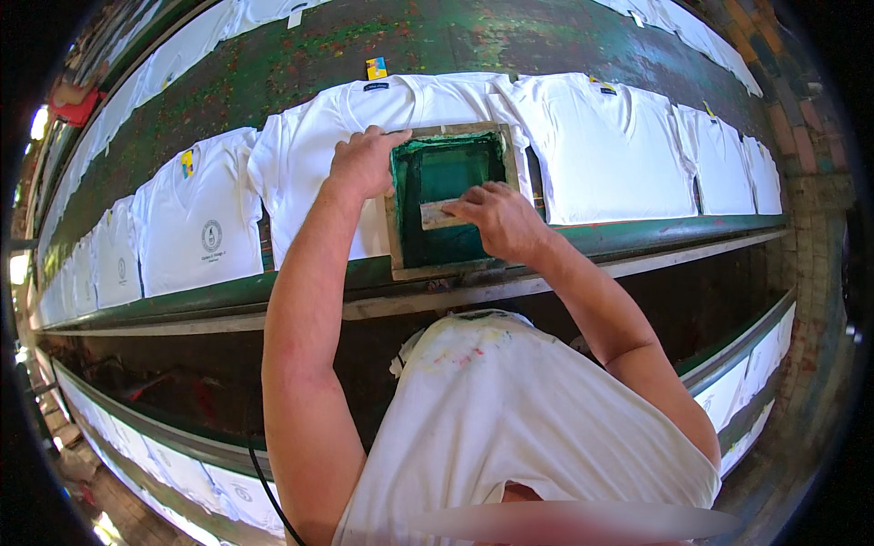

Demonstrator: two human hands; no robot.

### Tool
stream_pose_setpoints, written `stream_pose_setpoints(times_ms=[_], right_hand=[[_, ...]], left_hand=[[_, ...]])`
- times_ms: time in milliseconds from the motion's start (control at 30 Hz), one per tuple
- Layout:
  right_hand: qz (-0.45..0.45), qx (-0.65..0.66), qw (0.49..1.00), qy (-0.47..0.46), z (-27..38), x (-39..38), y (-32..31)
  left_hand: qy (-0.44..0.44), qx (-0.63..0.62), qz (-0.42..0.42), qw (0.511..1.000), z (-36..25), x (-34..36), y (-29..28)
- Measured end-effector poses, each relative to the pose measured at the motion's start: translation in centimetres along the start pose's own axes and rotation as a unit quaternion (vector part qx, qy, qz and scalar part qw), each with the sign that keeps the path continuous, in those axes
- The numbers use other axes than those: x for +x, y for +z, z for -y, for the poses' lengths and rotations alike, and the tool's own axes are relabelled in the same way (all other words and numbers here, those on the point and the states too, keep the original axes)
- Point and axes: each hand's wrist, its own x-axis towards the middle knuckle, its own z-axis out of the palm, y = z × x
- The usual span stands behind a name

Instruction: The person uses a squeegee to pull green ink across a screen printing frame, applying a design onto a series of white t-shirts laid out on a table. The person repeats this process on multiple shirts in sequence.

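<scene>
A wooden-edged printing screen (397, 244) with green mesh lies over a white T-shirt (314, 136), hiding much of its front. My left hand (364, 162) grips the screen's far left corner, fingers closed over the wooden edge. Inside the screen, a pale flat squeegee (439, 215) is pinched in my right hand (506, 224). Its lower part rests against or just over the green mesh; I cannot tell which. A yellow and blue tag (376, 67) shows at the shirt's neck.
White shirts with dark round prints (211, 238) lie in a row to the left. More white shirts (610, 155) line the right side of the long green table (437, 55). Another shelf of shirts (173, 455) runs behind me. A brick floor (815, 300) shows at right.
</scene>
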Motion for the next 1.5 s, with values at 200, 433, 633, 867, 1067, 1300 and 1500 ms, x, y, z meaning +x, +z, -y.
stream_pose_setpoints(times_ms=[200,433,633,867,1067,1300,1500], right_hand=[[-0.012,-0.004,1.000,-0.018,3.1,-3.6,1.0],[-0.017,-0.004,0.999,-0.031,4.5,-6.0,1.9],[-0.028,0.087,0.996,-0.022,4.1,-6.9,1.9],[-0.290,0.143,0.938,0.125,-0.2,-8.4,3.3],[-0.205,0.484,0.784,0.331,-4.1,-9.1,4.8],[-0.185,0.473,0.808,0.297,-5.5,-10.4,4.8],[-0.338,0.522,0.747,0.236,-12.3,-16.4,1.2]], left_hand=[[0.004,-0.051,-0.089,0.995,1.5,-1.1,2.2],[-0.086,-0.377,-0.181,0.904,0.8,-4.1,8.4],[-0.072,-0.320,-0.343,0.880,-3.7,-7.6,13.7],[-0.046,-0.275,-0.369,0.886,-4.5,-8.6,14.6],[0.031,-0.270,-0.469,0.840,-5.2,-10.1,15.3],[0.002,-0.301,-0.431,0.851,-7.3,-9.7,12.5],[-0.070,-0.422,-0.365,0.827,-18.7,-5.4,11.0]])
